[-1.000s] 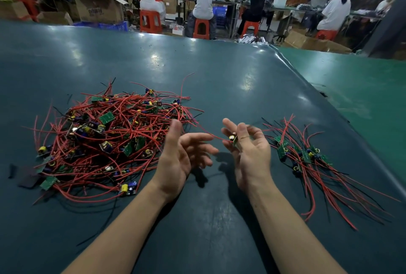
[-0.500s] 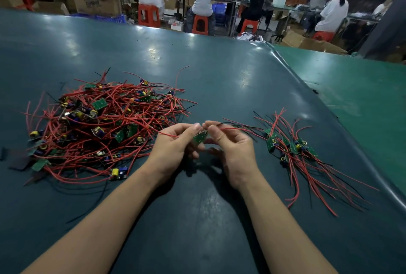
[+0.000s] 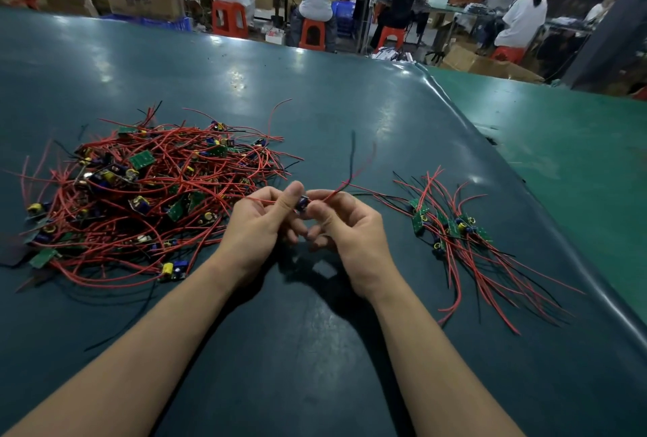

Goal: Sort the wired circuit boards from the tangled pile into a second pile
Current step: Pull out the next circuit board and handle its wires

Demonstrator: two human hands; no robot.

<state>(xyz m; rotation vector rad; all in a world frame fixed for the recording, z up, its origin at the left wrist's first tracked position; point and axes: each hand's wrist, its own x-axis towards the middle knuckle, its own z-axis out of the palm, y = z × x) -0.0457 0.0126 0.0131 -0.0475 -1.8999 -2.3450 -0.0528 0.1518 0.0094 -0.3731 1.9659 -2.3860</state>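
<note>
While most of the boards lie in the tangled pile toward the table's left edge, one wired board is up between both hands near the middle, so the step in hand looks like freeing or straightening a single piece before it goes across. The left hand has its thumb raised and its fingers curled, pinching the board and a red wire that runs back toward the heap. Touching it from the other side, the right hand pinches the same board, with its red and black leads rising from the fingers toward the far edge. Both forearms reach in from the near edge, wrists lifted clear of the surface. Toward the right edge lies the second pile, smaller, with its wires fanned toward the near right corner. The next move probably calls for checking that no wire is snagged on the heap, then carrying the board rightward and laying it down with the others.
</note>
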